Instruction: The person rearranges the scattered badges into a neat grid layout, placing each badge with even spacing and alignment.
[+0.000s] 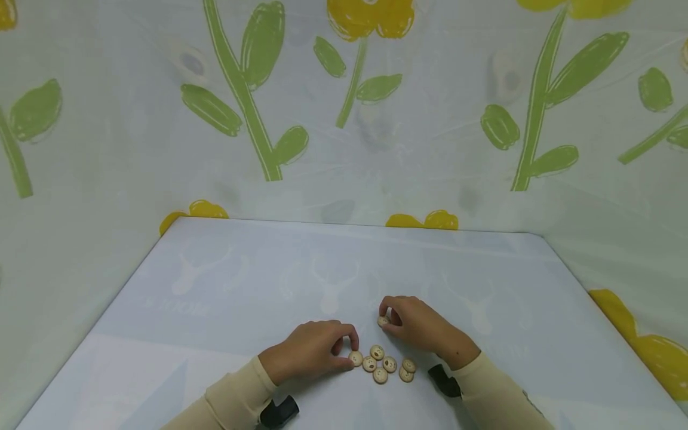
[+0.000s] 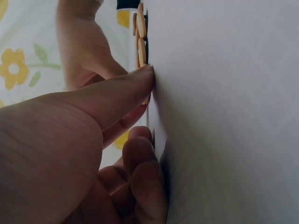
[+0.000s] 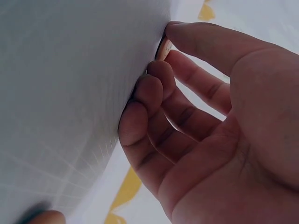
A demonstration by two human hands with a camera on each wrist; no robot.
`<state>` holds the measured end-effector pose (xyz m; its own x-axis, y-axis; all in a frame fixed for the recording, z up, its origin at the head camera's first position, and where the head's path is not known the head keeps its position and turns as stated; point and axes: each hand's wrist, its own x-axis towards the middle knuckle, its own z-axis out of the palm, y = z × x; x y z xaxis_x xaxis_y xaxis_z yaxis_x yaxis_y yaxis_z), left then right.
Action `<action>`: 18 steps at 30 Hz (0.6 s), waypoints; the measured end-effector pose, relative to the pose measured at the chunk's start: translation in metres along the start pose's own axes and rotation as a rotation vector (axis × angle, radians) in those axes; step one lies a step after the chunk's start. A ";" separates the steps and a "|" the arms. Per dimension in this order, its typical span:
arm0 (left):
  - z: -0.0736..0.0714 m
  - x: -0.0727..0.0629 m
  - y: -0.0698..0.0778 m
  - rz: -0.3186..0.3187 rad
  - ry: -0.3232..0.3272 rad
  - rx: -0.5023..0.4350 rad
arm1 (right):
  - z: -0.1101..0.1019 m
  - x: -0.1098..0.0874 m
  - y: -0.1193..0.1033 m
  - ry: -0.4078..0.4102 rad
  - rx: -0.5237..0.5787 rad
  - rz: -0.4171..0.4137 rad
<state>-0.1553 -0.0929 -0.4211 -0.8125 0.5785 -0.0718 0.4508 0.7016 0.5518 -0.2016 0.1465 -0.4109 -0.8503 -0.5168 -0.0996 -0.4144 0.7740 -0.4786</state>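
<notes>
Small round wooden discs with dark marks lie on the white table [image 1: 258,269]. My left hand [image 1: 314,352] pinches one disc [image 1: 355,358] at the left end of the group, thumb below and index finger above. Farther back, my right hand [image 1: 419,322] pinches another disc [image 1: 383,321] between thumb and index finger, its other fingers curled. In the right wrist view that disc [image 3: 164,48] shows edge-on, close to the table surface. The left thumb [image 2: 117,95] covers most of the left disc in the left wrist view.
Several more discs [image 1: 380,375] lie bunched between the hands. On the right, one disc [image 1: 408,365] overlaps another [image 1: 406,375]. A flowered cloth [image 1: 430,149] hangs behind the table's far edge. Black wrist straps [image 1: 445,381] sit below both sleeves.
</notes>
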 end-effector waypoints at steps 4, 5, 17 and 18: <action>0.000 0.001 0.000 -0.001 0.003 0.003 | 0.000 0.001 0.001 0.003 0.008 0.004; 0.000 0.001 -0.001 0.002 0.006 0.004 | 0.000 0.001 0.002 0.004 0.008 0.004; 0.000 0.002 0.000 0.005 0.005 0.005 | 0.000 0.001 0.002 0.005 0.012 0.000; 0.000 0.001 0.000 0.004 0.002 0.004 | 0.001 0.000 0.002 0.000 0.017 0.006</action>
<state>-0.1564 -0.0920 -0.4215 -0.8116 0.5802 -0.0679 0.4553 0.7011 0.5488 -0.2024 0.1478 -0.4127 -0.8526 -0.5124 -0.1024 -0.4041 0.7708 -0.4924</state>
